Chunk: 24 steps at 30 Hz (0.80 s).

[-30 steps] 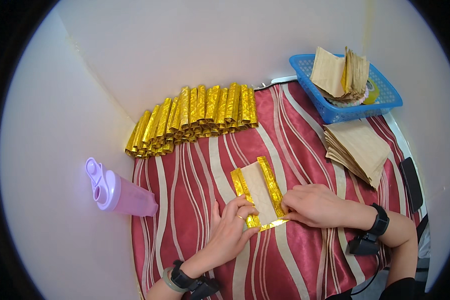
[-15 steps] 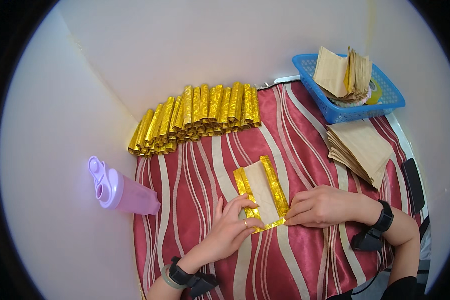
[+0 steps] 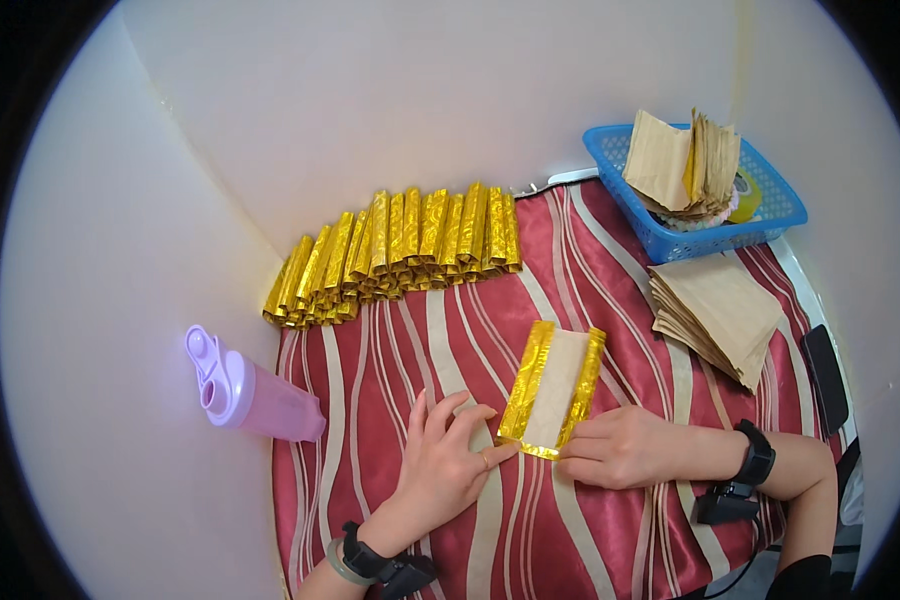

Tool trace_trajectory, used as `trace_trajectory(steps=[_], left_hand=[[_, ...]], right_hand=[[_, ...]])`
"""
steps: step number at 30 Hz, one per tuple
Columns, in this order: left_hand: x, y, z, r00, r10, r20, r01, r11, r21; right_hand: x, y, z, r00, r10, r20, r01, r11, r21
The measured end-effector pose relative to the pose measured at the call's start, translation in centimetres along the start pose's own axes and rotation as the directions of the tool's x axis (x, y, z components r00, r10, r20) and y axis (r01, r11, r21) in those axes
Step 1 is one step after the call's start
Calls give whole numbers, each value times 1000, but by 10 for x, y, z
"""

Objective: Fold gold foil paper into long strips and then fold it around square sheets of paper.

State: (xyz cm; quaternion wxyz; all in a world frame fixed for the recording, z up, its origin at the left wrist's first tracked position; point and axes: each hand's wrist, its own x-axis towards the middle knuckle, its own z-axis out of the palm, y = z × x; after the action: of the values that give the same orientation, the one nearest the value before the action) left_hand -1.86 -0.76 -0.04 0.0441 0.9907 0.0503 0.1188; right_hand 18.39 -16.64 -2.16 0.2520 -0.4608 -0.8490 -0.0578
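Note:
A sheet of gold foil paper (image 3: 558, 385) lies on the cloth in front of me, its pale inner side up. Both long sides are folded inward as gold strips, and a narrow gold fold runs along the near edge. My right hand (image 3: 618, 447) has its fingers pressed together at the near right corner of the paper. With fingers spread, my left hand (image 3: 442, 458) rests at the near left corner, its thumb touching the fold. Beyond the paper, to the left, is a pile of folded gold paper rolls (image 3: 398, 240).
A lilac shaker bottle (image 3: 260, 395) lies at the left. At the back right stands a blue basket (image 3: 710, 240) holding brown papers. Nearer is a stack of brown paper sheets (image 3: 725, 310), with a black phone (image 3: 825, 378) beside it. Red striped cloth (image 3: 390, 400) covers the table.
The gold paper has turned clockwise, its far end swinging right, and its side folds now stand closer together. My left fingers have lifted off its left strip and spread.

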Motion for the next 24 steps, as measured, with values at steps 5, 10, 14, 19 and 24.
trace_trajectory(steps=[5, 10, 14, 19, 24], left_hand=[[4, 17, 2, 999, -44, -23, 46, 995, 93], [3, 24, 10, 996, -85, 0, 84, 989, 124], [3, 18, 13, 997, -62, 47, 60, 998, 35], [4, 2, 18, 988, 113, 109, -97, 985, -143], [4, -2, 15, 994, 74, 76, -65, 990, -125]], right_hand=[[12, -11, 2, 998, -43, 35, 38, 990, 139], [11, -22, 7, 999, -20, 30, 10, 951, 309], [15, -17, -14, 937, -16, 349, -159, 871, 465], [16, 3, -21, 978, 168, 128, -206, 892, 403], [2, 8, -13, 957, 136, 255, -183, 968, 173]])
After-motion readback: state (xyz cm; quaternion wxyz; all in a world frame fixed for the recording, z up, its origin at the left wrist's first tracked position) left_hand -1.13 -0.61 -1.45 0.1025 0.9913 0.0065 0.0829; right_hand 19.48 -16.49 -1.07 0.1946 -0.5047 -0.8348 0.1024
